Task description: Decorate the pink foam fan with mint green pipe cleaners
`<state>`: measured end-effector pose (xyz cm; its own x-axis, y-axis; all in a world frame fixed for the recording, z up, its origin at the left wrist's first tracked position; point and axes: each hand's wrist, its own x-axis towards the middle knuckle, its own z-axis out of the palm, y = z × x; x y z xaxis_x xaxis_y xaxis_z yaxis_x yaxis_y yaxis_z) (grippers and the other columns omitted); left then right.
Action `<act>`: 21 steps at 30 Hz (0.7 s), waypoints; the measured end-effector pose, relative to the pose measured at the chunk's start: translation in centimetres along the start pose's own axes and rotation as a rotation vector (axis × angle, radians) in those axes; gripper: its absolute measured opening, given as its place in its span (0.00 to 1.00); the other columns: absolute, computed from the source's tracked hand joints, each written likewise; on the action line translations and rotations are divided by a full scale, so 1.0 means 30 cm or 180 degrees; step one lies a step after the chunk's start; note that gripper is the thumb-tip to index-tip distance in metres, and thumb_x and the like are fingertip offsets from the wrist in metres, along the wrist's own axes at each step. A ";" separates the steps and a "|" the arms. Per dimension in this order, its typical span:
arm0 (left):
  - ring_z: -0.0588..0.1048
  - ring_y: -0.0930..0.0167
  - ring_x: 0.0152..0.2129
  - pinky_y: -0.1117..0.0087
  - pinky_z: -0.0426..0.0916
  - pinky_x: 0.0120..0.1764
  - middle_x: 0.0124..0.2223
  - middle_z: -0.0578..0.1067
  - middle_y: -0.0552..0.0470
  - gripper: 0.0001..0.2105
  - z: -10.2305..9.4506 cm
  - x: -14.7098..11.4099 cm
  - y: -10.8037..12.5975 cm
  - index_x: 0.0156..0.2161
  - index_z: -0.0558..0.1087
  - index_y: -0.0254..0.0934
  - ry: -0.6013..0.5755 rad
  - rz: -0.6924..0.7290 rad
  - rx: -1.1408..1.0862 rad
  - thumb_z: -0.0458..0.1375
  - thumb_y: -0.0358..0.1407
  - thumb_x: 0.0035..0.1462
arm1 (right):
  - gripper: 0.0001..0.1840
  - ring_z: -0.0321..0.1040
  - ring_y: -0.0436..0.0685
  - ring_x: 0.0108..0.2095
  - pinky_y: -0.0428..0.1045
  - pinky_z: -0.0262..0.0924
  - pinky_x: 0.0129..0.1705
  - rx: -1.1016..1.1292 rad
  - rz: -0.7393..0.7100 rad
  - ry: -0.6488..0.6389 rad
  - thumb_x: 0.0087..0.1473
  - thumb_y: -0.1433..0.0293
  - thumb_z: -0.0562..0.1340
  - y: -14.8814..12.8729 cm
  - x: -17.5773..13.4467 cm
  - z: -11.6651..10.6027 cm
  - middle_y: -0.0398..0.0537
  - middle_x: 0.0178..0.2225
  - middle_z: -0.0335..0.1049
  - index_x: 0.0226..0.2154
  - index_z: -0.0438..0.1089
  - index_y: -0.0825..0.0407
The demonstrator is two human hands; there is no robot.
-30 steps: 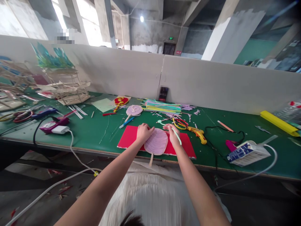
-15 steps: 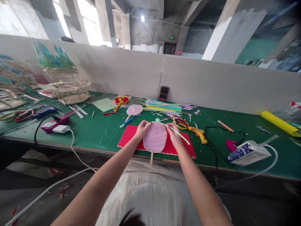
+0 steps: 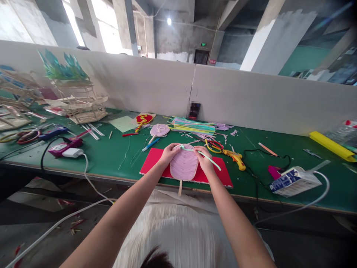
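A pale purple fan-shaped piece [image 3: 184, 166] with a short light handle lies over a red board [image 3: 219, 172] at the table's front edge. My left hand [image 3: 170, 153] is closed at the piece's upper left edge, its fingertips by a small curl of mint-green strip near the top. With closed fingers, my right hand [image 3: 203, 158] pinches the mint-green strip [image 3: 213, 160] at the upper right edge. The strip's loose end trails right over my hand.
Behind lie a smaller purple fan [image 3: 160, 130], a red-and-yellow fan [image 3: 145, 119], a bundle of coloured strips [image 3: 192, 125] and a blue pen [image 3: 150, 144]. To the right are scissors [image 3: 214, 146], a yellow glue gun [image 3: 235, 159] and a carton [image 3: 295, 181]. A power strip [image 3: 65, 147] sits left.
My right hand has shifted slightly left, and the green strip now lies lower, across the piece's top. The green curl has moved left, close to my left fingertips.
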<state>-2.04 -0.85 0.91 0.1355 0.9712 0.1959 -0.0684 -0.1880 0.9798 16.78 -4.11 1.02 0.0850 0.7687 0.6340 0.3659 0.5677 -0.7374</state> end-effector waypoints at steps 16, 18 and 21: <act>0.72 0.66 0.40 0.70 0.67 0.41 0.47 0.74 0.47 0.20 -0.006 0.003 -0.009 0.47 0.71 0.36 -0.0177 0.0049 0.0257 0.60 0.40 0.47 | 0.12 0.66 0.56 0.43 0.51 0.62 0.44 0.0184 0.0394 0.0066 0.51 0.58 0.59 0.021 -0.001 0.003 0.49 0.39 0.69 0.29 0.71 0.49; 0.73 0.66 0.40 0.69 0.67 0.41 0.47 0.74 0.46 0.21 -0.007 0.005 -0.012 0.47 0.71 0.36 -0.0175 -0.0011 0.0221 0.60 0.41 0.47 | 0.12 0.66 0.57 0.42 0.52 0.62 0.45 0.0242 0.0417 0.0085 0.50 0.58 0.59 0.020 0.002 0.002 0.49 0.39 0.70 0.29 0.71 0.50; 0.72 0.66 0.42 0.69 0.67 0.42 0.46 0.75 0.47 0.19 -0.008 0.009 -0.017 0.45 0.72 0.36 -0.0178 -0.0035 0.0207 0.60 0.42 0.48 | 0.12 0.67 0.57 0.42 0.53 0.62 0.45 0.0429 0.0612 0.0114 0.49 0.58 0.60 0.024 0.004 0.005 0.49 0.37 0.71 0.29 0.71 0.50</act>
<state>-2.21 -0.44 0.45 0.1911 0.9639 0.1854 -0.0025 -0.1884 0.9821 16.93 -3.55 0.54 0.1749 0.8569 0.4849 0.2130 0.4479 -0.8684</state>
